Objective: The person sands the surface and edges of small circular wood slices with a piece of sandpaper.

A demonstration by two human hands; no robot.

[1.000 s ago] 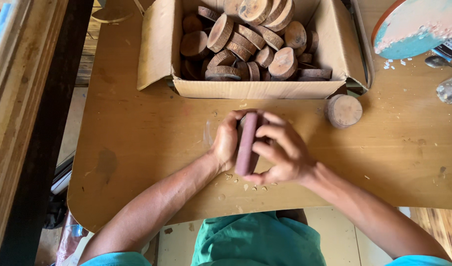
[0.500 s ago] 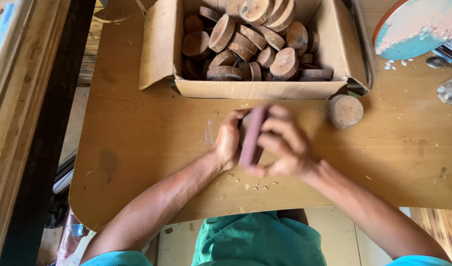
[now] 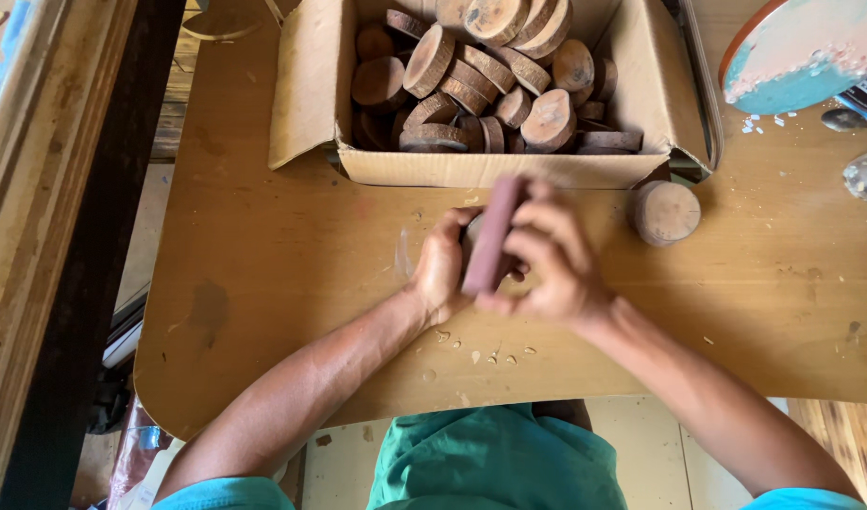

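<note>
Both hands closed around a reddish sanding block (image 3: 491,241) at mid-bench.
Right hand (image 3: 547,260) gripping block, left hand (image 3: 441,266) cupping something hidden beneath; cardboard box (image 3: 490,168) of wood slices just beyond.

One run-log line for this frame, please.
right hand: grips reddish-brown flat sanding block | left hand: holds small round piece, mostly hidden | cardboard box of round wooden slices: behind hands | loose wooden disc: on table

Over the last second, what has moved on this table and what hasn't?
The right hand has slid the reddish-brown block away toward the cardboard box, tilting it. The left hand still grips something hidden behind it. The box and the loose wooden disc stayed put.
</note>
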